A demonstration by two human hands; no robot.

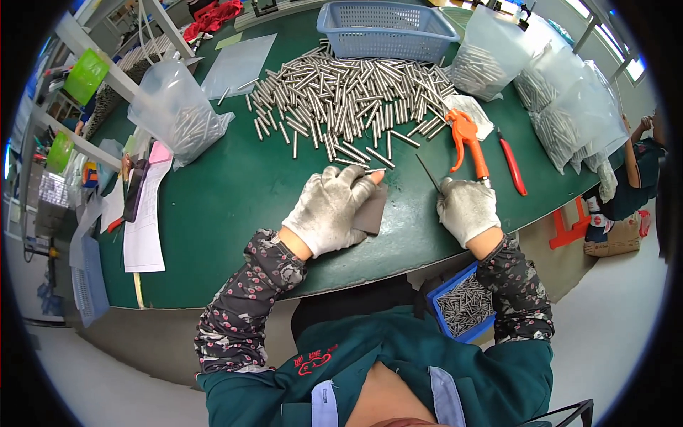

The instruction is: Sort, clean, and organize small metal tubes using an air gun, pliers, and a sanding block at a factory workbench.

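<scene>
Seen from above, a person in white gloves and patterned sleeves works at a green counter [235,185]. The left hand [329,210] lies palm down, its fingers curled over a dark brownish pad [373,211] and pinching a short metal rod [375,171] at the fingertips, just above the pad. The right hand [467,208] is closed in a loose fist around a thin dark rod-like tool [428,174], which sticks up and to the left from the fist; the two hands are near each other but apart.

Beyond the hands lies a broad heap of silver metal rods [348,96], with a few strays close to the left fingertips. A blue basket [386,30] stands behind the heap. An orange air gun [466,139] lies just above the right hand, and a red-handled tool [511,164] beside it. Clear bags of rods [562,107] sit at the right, another bag [178,114] at the left. Papers [146,220] lie at the counter's left edge. A blue tray of small pins [464,306] rests by the right forearm, below the counter's edge.
</scene>
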